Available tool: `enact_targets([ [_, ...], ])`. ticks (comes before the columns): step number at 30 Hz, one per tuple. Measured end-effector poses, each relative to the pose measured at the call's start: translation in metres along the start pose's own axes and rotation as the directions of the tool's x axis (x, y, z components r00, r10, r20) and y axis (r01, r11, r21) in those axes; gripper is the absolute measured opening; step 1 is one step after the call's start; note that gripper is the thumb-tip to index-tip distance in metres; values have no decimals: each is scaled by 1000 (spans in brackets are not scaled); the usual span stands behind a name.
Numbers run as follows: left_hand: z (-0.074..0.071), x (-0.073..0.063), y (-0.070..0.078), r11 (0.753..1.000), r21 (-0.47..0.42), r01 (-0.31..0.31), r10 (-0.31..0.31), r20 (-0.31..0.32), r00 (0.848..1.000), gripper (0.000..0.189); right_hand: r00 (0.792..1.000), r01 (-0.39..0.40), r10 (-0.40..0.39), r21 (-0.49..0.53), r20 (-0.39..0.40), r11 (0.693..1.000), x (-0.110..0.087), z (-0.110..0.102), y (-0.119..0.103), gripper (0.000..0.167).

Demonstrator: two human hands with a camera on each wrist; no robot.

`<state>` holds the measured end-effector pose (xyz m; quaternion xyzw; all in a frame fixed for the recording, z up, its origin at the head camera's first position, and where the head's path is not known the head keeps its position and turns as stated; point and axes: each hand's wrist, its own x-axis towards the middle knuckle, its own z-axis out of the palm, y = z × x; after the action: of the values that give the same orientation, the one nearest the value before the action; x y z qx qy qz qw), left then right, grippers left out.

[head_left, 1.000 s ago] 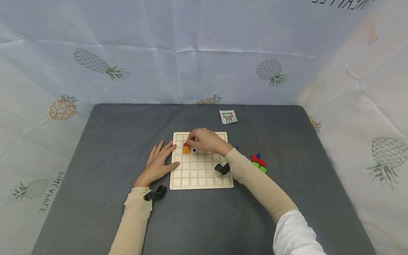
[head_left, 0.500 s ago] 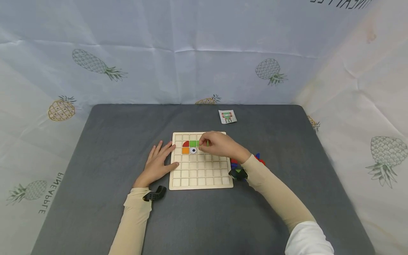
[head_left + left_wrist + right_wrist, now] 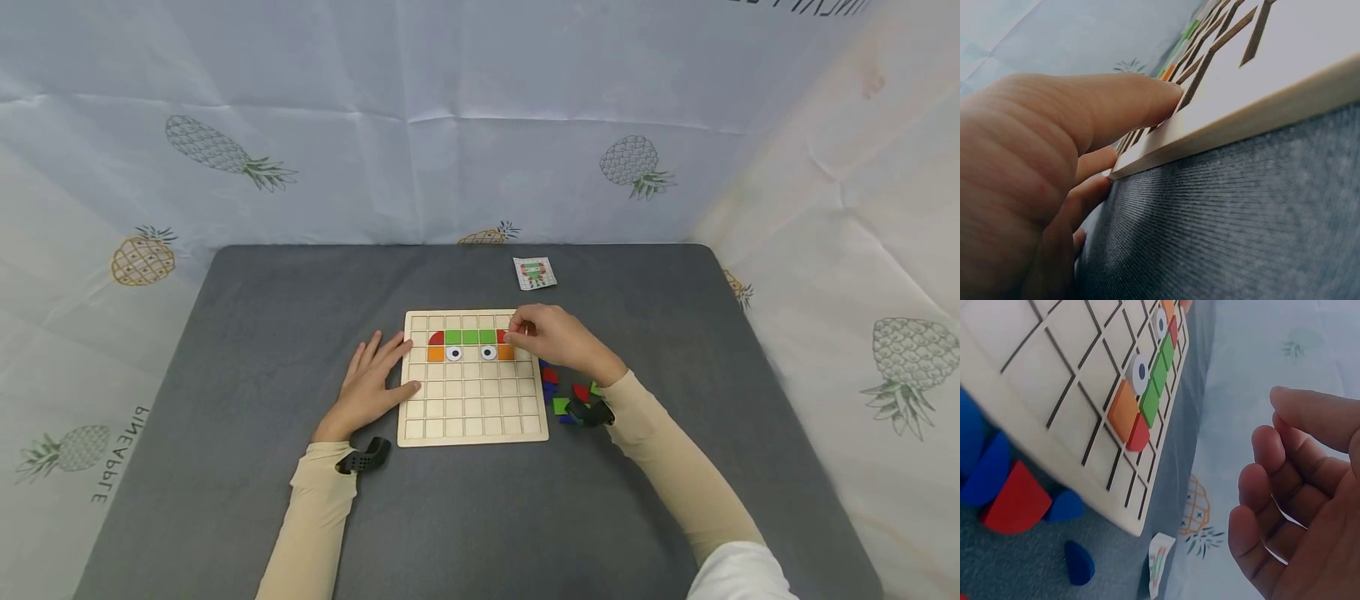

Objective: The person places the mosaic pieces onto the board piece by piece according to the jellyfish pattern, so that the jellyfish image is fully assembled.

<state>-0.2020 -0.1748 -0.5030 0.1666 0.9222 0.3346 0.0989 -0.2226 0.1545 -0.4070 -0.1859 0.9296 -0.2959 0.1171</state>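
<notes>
A pale wooden grid board (image 3: pixel 472 408) lies on the dark table. My left hand (image 3: pixel 367 392) is spread flat at its left side, thumb tip (image 3: pixel 1166 97) resting on the board's edge. My right hand (image 3: pixel 558 337) is over the board's upper right, beside a red rounded piece (image 3: pixel 1139 433). In the right wrist view its fingers are loosely curled with nothing between them. A row of green squares (image 3: pixel 470 337) runs between this piece and another red rounded piece (image 3: pixel 437 338). Below are an orange square (image 3: pixel 436 354) at each end and two white eye pieces (image 3: pixel 453 353).
Loose red, blue and green pieces lie right of the board, such as a red piece (image 3: pixel 1017 501) and a green piece (image 3: pixel 561 406), partly under the right wrist. A small pattern card (image 3: pixel 535 273) lies behind the board. Pineapple-print cloth (image 3: pixel 420 167) hangs around the table.
My right hand has moved right along the row, from the left red piece past the green squares to the right red piece, uncovering the row. The left hand has stayed in place.
</notes>
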Motion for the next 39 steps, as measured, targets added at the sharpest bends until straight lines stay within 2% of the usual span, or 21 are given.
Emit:
enact_targets([
  [9,1,0,0,1000,1,5,-5,-3,1000,79,998,-59,60,88,-5,994,-16,-3,17,13],
  [15,0,0,1,1000,5,3,-3,-6,1000,79,994,-105,106,60,-11,993,-27,-2,28,23],
  [24,-1,0,3,1000,2,1,-1,0,1000,79,986,-164,165,51,-8,985,-40,4,46,26],
  [33,-1,-1,2,1000,7,1,-1,-4,1000,78,979,-203,203,30,14,979,-50,10,55,15],
  [39,0,0,3,1000,2,2,-2,-4,1000,79,969,-244,243,24,39,969,-52,15,56,16],
])
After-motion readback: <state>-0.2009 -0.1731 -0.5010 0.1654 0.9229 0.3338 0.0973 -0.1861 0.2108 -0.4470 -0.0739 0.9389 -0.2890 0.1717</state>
